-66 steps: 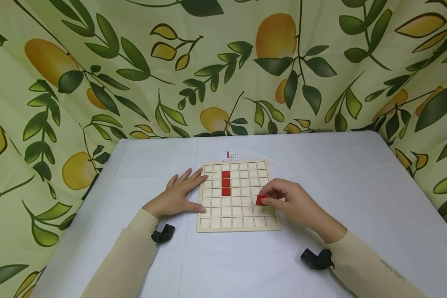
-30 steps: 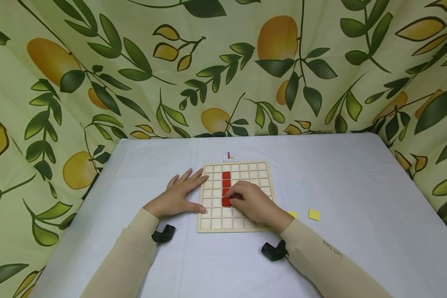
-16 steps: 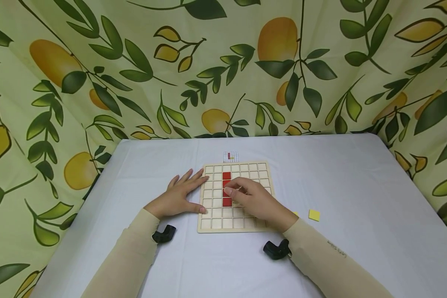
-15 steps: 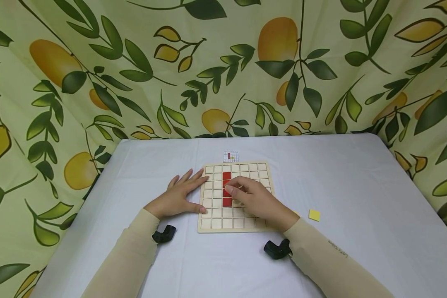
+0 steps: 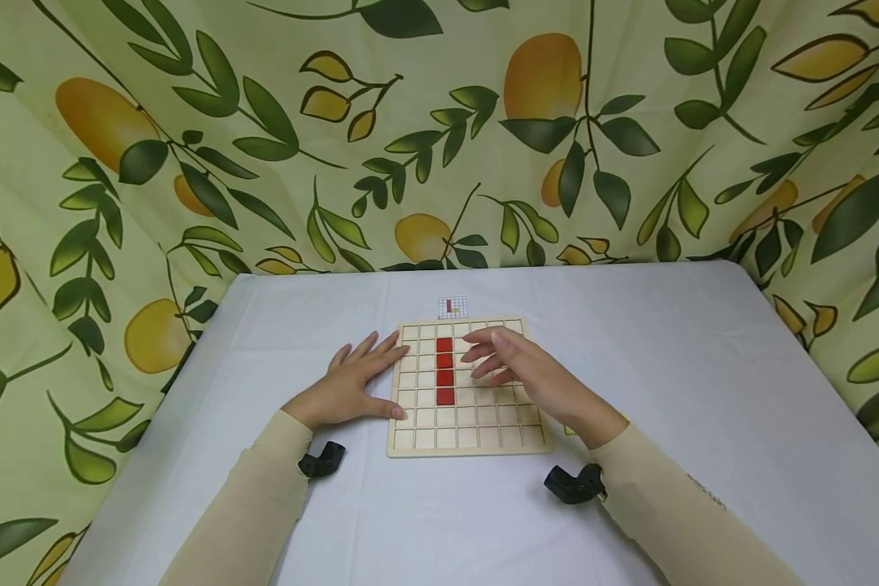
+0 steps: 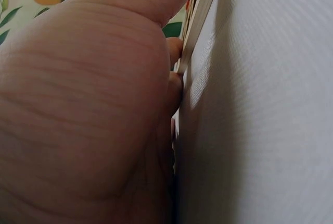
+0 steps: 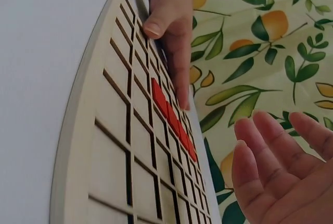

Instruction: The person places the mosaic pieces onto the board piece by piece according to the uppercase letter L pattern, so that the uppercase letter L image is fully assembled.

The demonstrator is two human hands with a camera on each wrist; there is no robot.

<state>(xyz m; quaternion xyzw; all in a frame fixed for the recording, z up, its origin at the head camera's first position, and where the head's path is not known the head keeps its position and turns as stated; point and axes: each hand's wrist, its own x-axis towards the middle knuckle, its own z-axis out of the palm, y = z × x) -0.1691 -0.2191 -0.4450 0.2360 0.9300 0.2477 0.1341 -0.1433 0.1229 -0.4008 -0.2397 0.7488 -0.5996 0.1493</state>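
Note:
A wooden grid board [image 5: 469,439] lies on the white table, and the right wrist view shows its grid [image 7: 112,125] from close by. Several red tiles [image 5: 444,370] fill one column of it; they appear as a red row [image 7: 171,117] in the right wrist view. My left hand [image 5: 352,382] lies flat on the table, fingers straight, touching the board's left edge [image 6: 195,21]. My right hand [image 5: 513,370] hovers over the board's right half, fingers spread and straight [image 7: 276,161], holding nothing.
A small printed pattern card [image 5: 452,307] lies just beyond the board. A yellow tile [image 5: 570,429] peeks out on the table behind my right forearm. Lemon-print fabric walls close in the table on three sides.
My right hand set a further red tile into the column below the others, let go, and lifted away to the right with fingers open. The left hand stayed put.

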